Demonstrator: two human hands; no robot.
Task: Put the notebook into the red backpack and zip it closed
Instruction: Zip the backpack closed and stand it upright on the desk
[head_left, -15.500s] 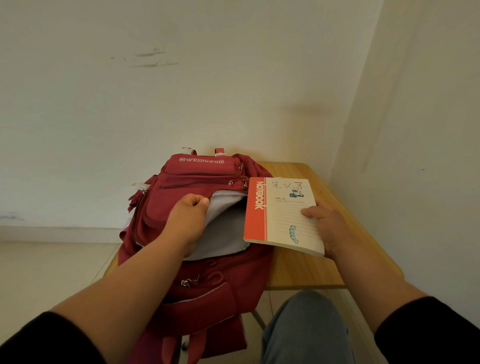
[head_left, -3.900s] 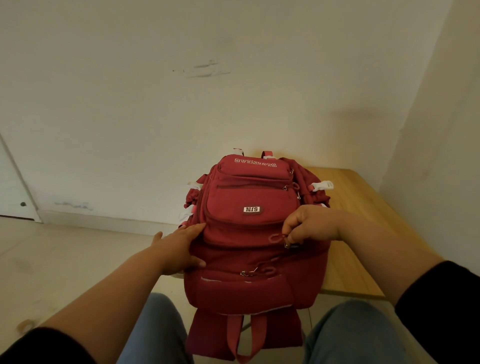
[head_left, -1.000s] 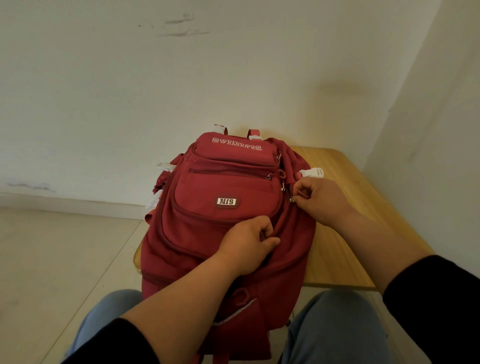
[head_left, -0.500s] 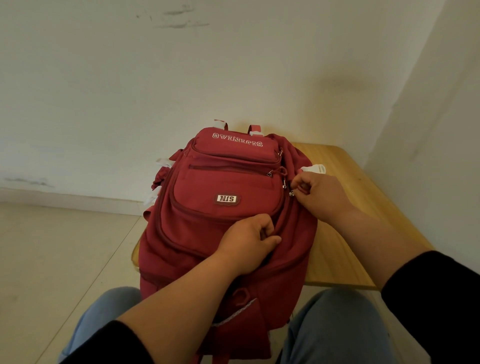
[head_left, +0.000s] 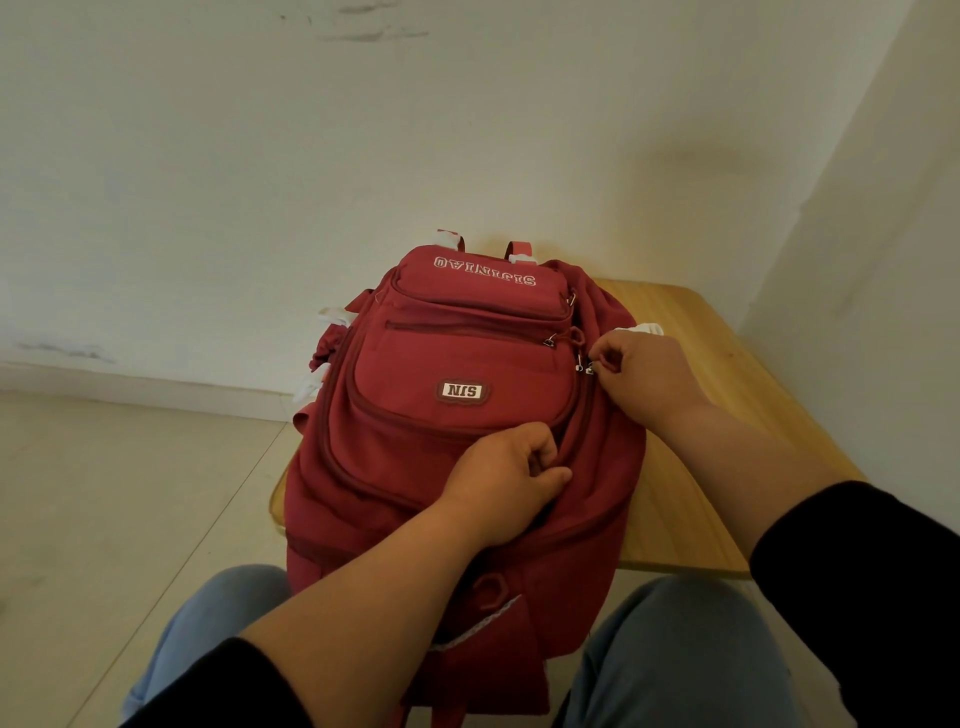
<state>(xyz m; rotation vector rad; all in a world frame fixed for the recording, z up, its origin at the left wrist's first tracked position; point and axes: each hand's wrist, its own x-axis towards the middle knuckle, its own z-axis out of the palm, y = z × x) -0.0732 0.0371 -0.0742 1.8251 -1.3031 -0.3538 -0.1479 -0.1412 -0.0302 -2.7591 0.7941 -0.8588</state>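
The red backpack (head_left: 441, 415) lies front-up on the small wooden table (head_left: 727, 415), its lower part hanging over the near edge toward my lap. My left hand (head_left: 506, 483) pinches the fabric beside the main zip seam at the lower right of the front pocket. My right hand (head_left: 644, 374) grips a metal zipper pull (head_left: 589, 369) on the bag's right side. The main seam looks drawn together. The notebook is out of sight.
White walls stand close behind the table and along its right side. The tiled floor (head_left: 130, 519) spreads to the left. My knees in jeans (head_left: 675, 649) sit below the table's near edge, under the hanging bag.
Since a second ago my right hand has drawn the zipper pull slightly further up the bag's right side. My left hand keeps its pinch on the fabric.
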